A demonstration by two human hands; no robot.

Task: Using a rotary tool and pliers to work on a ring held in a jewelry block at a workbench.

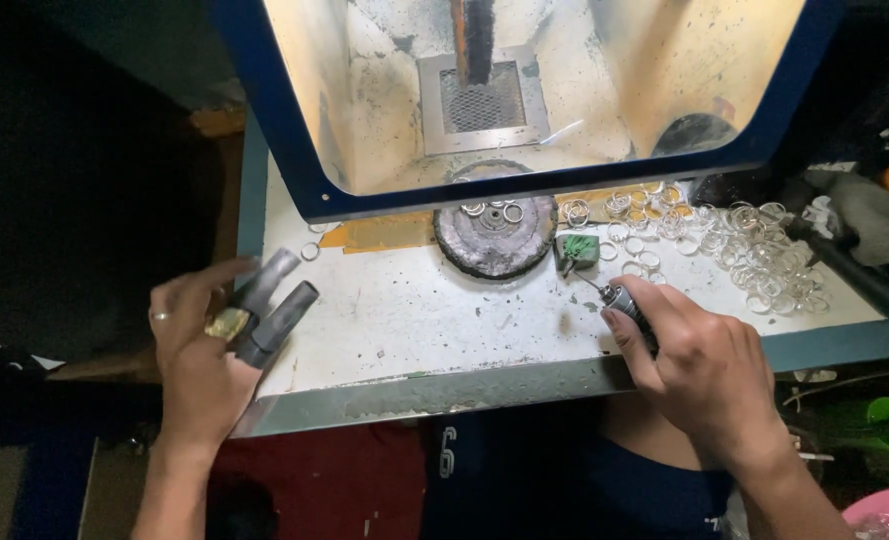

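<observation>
I observe my left hand (196, 345) closed around a twin-tube torch head (267, 306) with a brass fitting, at the left edge of the white worktop (404, 310). My right hand (699, 365) grips a small rotary handpiece (626, 305), tip pointing toward a green block (576, 250) beside a round charred soldering pad (494, 235). Loose silver rings (754, 250) lie scattered right of the block.

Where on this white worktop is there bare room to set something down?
The widest bare patch of the white worktop lies between the left hand holding grey rods and the right hand with its rotary tool, below the round pad. The right end is crowded with metal rings.
</observation>
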